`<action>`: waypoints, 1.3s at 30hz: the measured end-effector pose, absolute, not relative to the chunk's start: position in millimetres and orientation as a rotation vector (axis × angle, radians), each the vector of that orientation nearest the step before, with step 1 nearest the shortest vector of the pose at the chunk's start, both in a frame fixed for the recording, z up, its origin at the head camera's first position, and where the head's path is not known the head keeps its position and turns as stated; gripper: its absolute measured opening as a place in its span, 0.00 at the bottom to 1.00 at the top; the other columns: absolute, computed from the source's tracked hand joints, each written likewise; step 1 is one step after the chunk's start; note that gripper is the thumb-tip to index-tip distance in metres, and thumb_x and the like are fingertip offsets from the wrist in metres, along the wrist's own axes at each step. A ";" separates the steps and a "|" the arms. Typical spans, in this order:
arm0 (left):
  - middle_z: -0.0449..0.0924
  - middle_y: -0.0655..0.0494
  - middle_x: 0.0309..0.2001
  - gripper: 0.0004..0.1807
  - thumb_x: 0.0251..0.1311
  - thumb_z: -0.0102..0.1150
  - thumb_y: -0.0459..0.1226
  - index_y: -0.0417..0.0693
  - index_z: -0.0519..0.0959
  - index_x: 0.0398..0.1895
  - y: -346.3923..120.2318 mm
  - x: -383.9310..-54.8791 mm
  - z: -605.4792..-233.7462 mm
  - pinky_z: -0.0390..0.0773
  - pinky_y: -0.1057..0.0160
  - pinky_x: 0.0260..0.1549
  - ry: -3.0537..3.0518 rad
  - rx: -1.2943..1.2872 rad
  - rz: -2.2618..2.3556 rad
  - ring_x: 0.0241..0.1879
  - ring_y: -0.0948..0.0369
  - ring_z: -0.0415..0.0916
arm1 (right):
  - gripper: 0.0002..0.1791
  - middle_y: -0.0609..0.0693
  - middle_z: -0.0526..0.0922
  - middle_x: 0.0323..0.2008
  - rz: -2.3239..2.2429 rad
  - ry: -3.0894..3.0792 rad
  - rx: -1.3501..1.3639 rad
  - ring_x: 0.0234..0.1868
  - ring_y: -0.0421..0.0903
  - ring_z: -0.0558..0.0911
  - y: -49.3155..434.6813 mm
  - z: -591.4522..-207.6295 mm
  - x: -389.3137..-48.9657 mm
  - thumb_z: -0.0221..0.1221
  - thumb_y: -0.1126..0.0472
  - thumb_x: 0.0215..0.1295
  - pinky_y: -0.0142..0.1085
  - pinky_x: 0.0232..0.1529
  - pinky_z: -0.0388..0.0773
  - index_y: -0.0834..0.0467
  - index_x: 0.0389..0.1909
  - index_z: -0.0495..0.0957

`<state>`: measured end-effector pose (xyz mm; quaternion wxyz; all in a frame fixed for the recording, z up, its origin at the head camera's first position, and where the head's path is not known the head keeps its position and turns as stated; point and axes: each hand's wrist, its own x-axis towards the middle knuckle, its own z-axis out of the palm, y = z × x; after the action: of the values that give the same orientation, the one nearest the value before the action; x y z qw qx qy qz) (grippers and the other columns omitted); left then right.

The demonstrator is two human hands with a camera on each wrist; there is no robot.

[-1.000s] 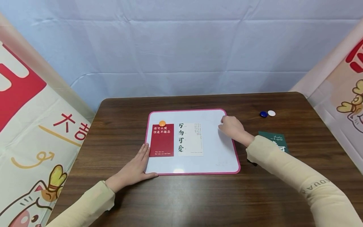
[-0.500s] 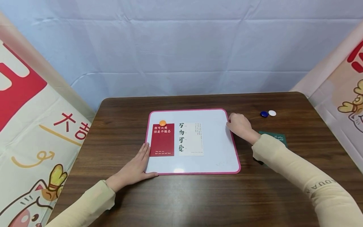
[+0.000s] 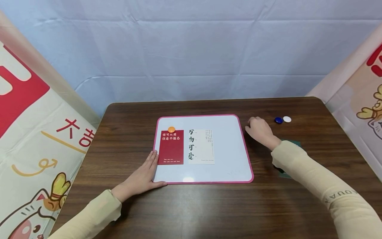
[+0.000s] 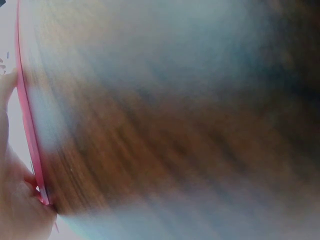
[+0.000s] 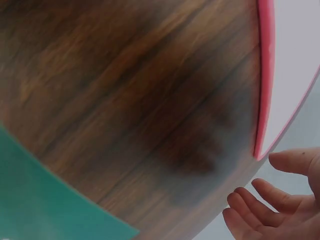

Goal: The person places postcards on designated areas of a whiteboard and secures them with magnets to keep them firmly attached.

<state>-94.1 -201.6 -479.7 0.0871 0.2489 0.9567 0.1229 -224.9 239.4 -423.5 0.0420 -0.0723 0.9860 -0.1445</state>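
Note:
A pink-edged whiteboard [image 3: 229, 146] lies flat on the table. Spread at its lower left corner, my left hand [image 3: 144, 172] rests straight fingers on the left edge, with the thumb along the bottom edge. My right hand [image 3: 262, 132] is just beyond the board's right edge, fingers loosely bent. The right wrist view shows a gap between its thumb and fingers, with nothing held. On the board, a red card [image 3: 171, 149] has a round orange magnet [image 3: 171, 129] at its top. Beside it lies a white card [image 3: 204, 146] with large black characters.
Right of the board, a green card [image 5: 45, 195] is mostly covered by my right sleeve in the head view. A small black object [image 3: 279, 169] peeks out below that sleeve. Farther back sit a blue magnet [image 3: 278, 120] and a white magnet [image 3: 287, 119].
My right hand has moved right, from over the whiteboard to beyond its right edge, and its sleeve now covers more of the green card. The left hand has stayed put.

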 end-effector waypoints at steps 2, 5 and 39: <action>0.38 0.45 0.72 0.60 0.46 0.43 0.72 0.38 0.42 0.70 -201.5 -94.1 -479.6 0.59 0.53 0.61 2.850 0.741 0.362 0.70 0.52 0.35 | 0.18 0.73 0.72 0.44 -0.435 3.029 -0.212 0.42 0.65 0.74 242.2 -423.3 -225.9 0.51 0.63 0.63 0.53 0.40 0.73 0.75 0.47 0.71; 0.38 0.45 0.71 0.60 0.46 0.43 0.72 0.37 0.43 0.70 -201.3 -94.1 -479.6 0.59 0.53 0.60 2.855 0.748 0.369 0.70 0.52 0.35 | 0.19 0.73 0.71 0.44 -0.433 3.043 -0.198 0.44 0.66 0.73 246.6 -422.9 -227.5 0.51 0.63 0.63 0.54 0.41 0.72 0.76 0.47 0.70; 0.40 0.45 0.71 0.59 0.46 0.47 0.70 0.38 0.44 0.70 -201.9 -93.1 -479.9 0.62 0.53 0.59 2.869 0.746 0.401 0.70 0.52 0.36 | 0.19 0.79 0.64 0.46 -0.298 3.023 -0.146 0.47 0.74 0.64 308.7 -435.8 -251.5 0.46 0.66 0.64 0.59 0.45 0.67 0.80 0.47 0.66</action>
<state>-93.1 -201.9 -479.9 0.0750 0.2485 0.9564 0.1336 -251.5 308.7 -435.8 0.0504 -0.0479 0.9928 -0.0978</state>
